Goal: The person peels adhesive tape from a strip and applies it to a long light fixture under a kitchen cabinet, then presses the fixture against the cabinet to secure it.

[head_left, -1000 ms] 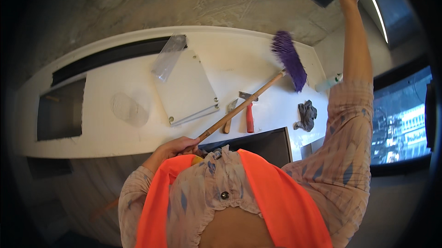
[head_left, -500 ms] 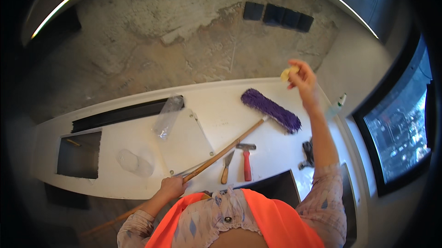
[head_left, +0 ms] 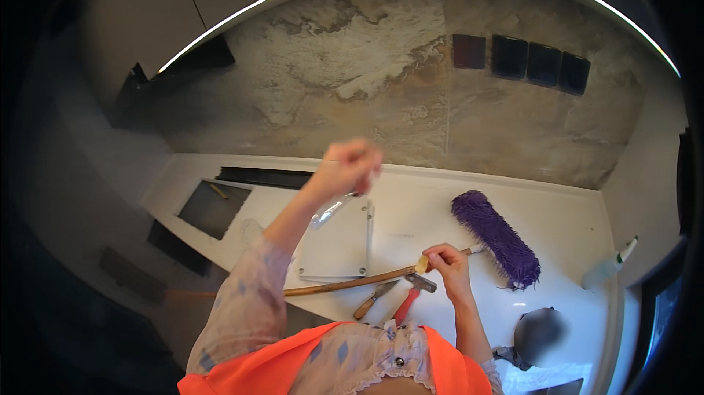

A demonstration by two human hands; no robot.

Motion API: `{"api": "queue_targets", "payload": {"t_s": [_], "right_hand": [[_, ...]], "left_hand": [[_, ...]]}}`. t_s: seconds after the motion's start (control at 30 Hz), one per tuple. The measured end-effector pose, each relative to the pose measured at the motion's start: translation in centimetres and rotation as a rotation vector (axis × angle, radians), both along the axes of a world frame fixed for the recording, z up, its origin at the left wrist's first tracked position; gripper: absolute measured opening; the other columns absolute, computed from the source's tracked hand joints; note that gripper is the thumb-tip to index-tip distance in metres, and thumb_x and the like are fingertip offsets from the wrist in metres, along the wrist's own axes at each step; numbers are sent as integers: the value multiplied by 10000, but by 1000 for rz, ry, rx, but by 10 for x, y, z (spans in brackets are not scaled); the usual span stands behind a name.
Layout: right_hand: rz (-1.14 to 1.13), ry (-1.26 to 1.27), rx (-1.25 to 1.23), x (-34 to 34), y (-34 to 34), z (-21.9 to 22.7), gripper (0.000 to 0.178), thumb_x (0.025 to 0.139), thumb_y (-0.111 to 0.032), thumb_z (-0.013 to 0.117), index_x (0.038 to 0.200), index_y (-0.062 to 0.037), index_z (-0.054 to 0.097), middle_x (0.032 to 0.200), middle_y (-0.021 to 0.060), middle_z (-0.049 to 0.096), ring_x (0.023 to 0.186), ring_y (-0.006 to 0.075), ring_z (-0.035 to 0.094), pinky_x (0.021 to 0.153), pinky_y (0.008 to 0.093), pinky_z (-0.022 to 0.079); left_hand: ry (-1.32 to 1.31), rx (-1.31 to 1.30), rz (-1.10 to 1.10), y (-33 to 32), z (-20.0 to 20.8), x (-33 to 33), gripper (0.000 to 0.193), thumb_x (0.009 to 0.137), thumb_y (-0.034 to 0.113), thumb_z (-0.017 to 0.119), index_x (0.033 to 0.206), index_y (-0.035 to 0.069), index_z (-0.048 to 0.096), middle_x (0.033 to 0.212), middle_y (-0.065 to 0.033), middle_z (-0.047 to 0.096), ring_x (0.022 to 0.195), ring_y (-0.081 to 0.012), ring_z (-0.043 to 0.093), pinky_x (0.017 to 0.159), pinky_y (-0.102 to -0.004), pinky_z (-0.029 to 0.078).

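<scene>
We see a small yellow scrap (head_left: pixel 422 263) pinched near a purple-headed mop (head_left: pixel 499 241) lying across the table (head_left: pixel 572 241), wooden handle jutting past the front edge.

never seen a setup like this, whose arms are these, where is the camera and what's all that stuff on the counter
There is no robot here: these are a person's bare hands. The picture comes from the left of two wide fisheye cameras worn on their head, looking down, so straight edges bend.

On the white counter you see a purple mop head on a long wooden pole, a putty knife, a red-handled scraper and a spray bottle.

The right hand pinches a small yellow piece. The left hand is raised and blurred; whether it holds anything is unclear.
</scene>
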State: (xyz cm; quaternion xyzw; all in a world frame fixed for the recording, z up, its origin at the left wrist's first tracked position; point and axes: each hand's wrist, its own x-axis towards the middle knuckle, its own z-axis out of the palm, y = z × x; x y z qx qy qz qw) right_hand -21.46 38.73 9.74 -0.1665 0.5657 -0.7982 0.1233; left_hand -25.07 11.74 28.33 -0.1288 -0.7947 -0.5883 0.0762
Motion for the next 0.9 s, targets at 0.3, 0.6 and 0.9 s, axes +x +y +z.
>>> {"api": "queue_targets", "payload": {"t_s": [0.3, 0.6, 0.9], "right_hand": [[130, -41, -67, 33, 13, -40, 88, 886, -69, 683, 930, 6, 695, 821, 30, 640, 683, 84, 554, 637, 230, 463], [119, -141, -97, 30, 24, -47, 99, 890, -75, 684, 951, -1, 706, 838, 34, 664, 716, 83, 576, 646, 231, 478], [153, -125, -116, 36, 20, -53, 121, 895, -108, 683, 945, 0, 698, 823, 43, 682, 701, 99, 590, 632, 245, 488]], "left_hand": [[330, 706, -184, 92, 170, -95, 285, 963, 223, 592, 1201, 68, 568, 1064, -116, 661, 683, -163, 578, 545, -269, 456], [373, 879, -40, 117, 187, -110, 257, 966, 157, 566, 1193, 43, 602, 1057, -115, 678, 705, -159, 607, 548, -252, 469], [337, 966, -39, 133, 199, -123, 155, 910, 118, 651, 1040, 34, 656, 960, -100, 700, 666, -144, 604, 535, -250, 471]]}}
